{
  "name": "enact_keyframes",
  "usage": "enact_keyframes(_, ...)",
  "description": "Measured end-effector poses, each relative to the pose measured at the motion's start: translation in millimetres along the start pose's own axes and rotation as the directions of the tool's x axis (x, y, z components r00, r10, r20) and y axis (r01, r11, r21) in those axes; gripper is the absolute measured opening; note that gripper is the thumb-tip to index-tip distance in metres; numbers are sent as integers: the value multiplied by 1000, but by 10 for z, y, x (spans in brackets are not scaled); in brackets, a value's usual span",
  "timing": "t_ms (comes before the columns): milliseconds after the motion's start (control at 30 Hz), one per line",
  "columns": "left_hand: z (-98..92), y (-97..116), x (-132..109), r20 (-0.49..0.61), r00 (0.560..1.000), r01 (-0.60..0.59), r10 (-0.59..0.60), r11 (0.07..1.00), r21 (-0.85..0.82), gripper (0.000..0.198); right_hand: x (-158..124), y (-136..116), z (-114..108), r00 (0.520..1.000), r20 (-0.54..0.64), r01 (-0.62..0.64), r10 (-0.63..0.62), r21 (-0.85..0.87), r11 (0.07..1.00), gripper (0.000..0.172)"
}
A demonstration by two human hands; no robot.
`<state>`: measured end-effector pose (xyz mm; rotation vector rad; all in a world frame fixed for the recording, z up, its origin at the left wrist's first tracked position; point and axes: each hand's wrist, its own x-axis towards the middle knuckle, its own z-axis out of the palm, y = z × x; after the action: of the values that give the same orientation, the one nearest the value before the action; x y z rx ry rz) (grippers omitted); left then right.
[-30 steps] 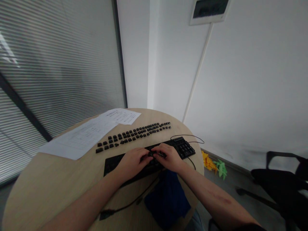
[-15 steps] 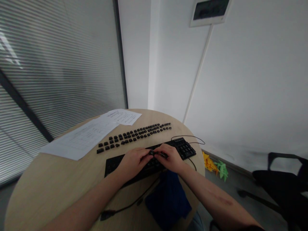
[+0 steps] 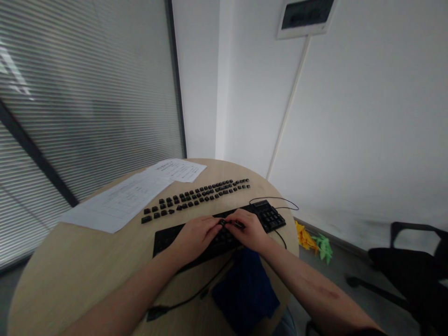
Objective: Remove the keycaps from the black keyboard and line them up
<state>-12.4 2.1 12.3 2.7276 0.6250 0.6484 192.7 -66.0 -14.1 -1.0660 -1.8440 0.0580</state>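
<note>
my left hand and right hand lean inward over the middle of the black keyboard, wrists low, fingers curled and fingertips nearly meeting, pinched on a small black key; whether it is seated i cannot tell. my hands hide much of the board. loose keycaps line up in rows just beyond it; flat white papers lie farther left. nearer me are a crumpled blue cloth and a thin cable on the pale, rounded, wood-grained table.
</note>
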Motion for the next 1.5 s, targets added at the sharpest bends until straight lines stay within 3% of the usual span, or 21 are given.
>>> enact_keyframes(567, 2, -18, -7, 4, 998, 56, -57, 995, 79, 25, 22, -9, -22, 995, 76, -64, 65, -20, 998, 13)
enact_keyframes(733, 8, -23, -14, 16, 998, 53, -53, 997, 51, 25, 41, -15, -59, 982, 167, -77, 87, -63, 995, 8)
enact_keyframes(867, -27, 13, -26, 20, 998, 63, -64, 998, 21, 25, 114, 60, -248, 960, 263, -48, 97, -185, 982, 10)
enact_keyframes(967, -45, 31, -28, 31, 997, 77, -77, 997, 14, 26, 242, 374, -533, 936, 312, -43, 161, -353, 935, 16)
enact_keyframes(1067, -42, 39, -20, 47, 996, 79, -79, 997, 7, 27, 425, 942, -864, 917, 234, -165, 324, -516, 841, 21)
enact_keyframes(1200, -19, 48, -3, 86, 994, 63, -64, 998, 14, 27, 638, 1742, -1155, 803, 181, -335, 568, -651, 681, 25)
enact_keyframes(1300, 4, 47, 0, 89, 994, 63, -64, 998, 18, 27, 715, 2131, -1189, 728, 214, -362, 651, -686, 631, 29)
enact_keyframes(1500, 48, 26, -17, 93, 994, 64, -65, 998, 20, 24, 792, 2429, -1069, 694, 268, -340, 669, -696, 632, 30)
